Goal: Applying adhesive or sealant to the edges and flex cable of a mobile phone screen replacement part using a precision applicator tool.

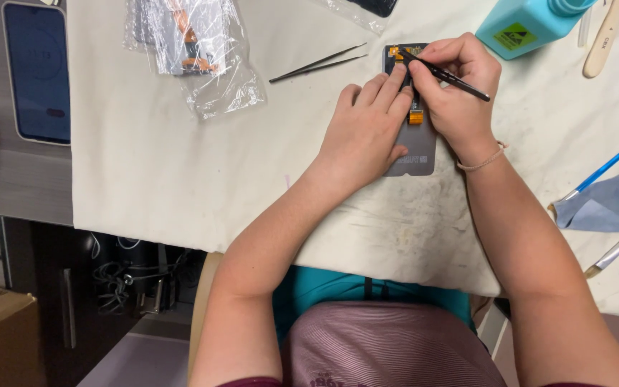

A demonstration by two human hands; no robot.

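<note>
A grey phone screen panel (pixel 417 150) with orange flex cables lies face down on a white cloth (pixel 180 165). My left hand (pixel 363 132) rests flat on the panel, fingertips pressing near its upper part. My right hand (pixel 456 82) grips a thin black tool (pixel 453 75) like a pen, its tip touching the orange connector (pixel 395 52) at the panel's top edge. An orange strip (pixel 415 116) shows between my two hands.
Black tweezers (pixel 317 64) lie left of the panel. Clear plastic bags with parts (pixel 195 50) sit further left, a dark phone (pixel 37 72) on the desk edge. A teal bottle (pixel 531 21), a wooden stick (pixel 603 39), blue-handled tools (pixel 610 165) and a grey wipe (pixel 600 208) lie right.
</note>
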